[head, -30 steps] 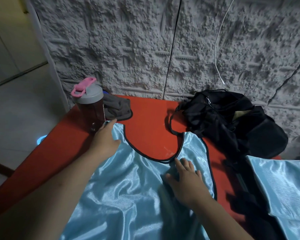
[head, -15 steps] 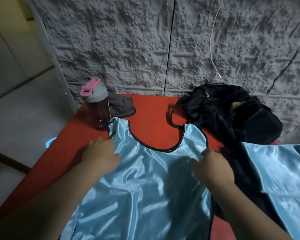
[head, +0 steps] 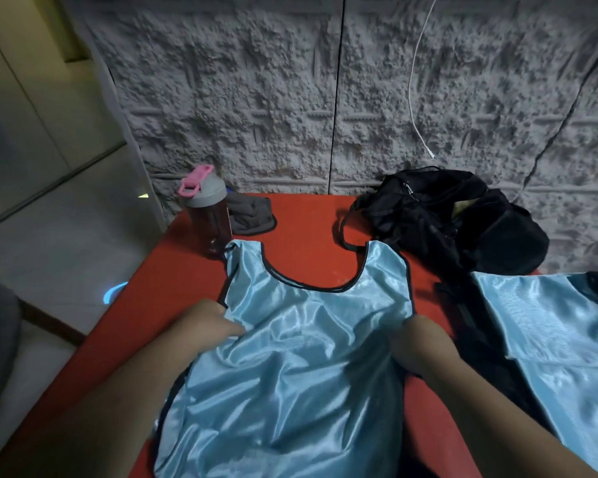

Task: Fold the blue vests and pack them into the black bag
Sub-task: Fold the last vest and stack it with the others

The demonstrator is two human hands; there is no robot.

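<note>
Head view looks down on a red table [head: 308, 229] pushed against a rough grey textured wall [head: 290, 98]. A shiny light-blue satin vest with black edging [head: 301, 357] lies spread face-up across the middle of the table, its scooped neckline toward the far edge and its hem toward the near edge. The left hand [head: 208, 326] sits at the vest's left armhole with its fingers curled in against the cloth; it looks to be pinching the edge there, though the fingertips are partly tucked under. The right hand [head: 418, 343] is at the right armhole, its fingers hidden beneath or behind the cloth, so whether it grips or only presses cannot be told.

A soft black fabric bag [head: 456, 215], slumped and partly unzipped, rests at the far right corner, its strap touching the vest's right shoulder. A second light-blue satin vest [head: 549, 339] lies along the right edge, beside the first and apart from it. Near the far left corner stand a dark translucent bottle with a grey lid and pink cap [head: 208, 215] and, behind it, a crumpled grey cloth [head: 252, 215].

The vest is likely very light, limp and slippery: it will slide on the table and on itself, and folds will not stay without a flat hand on them. The bound black edges at the armholes and shoulders probably give the surest hold, with both sides taken evenly so the fold stays square.
</note>
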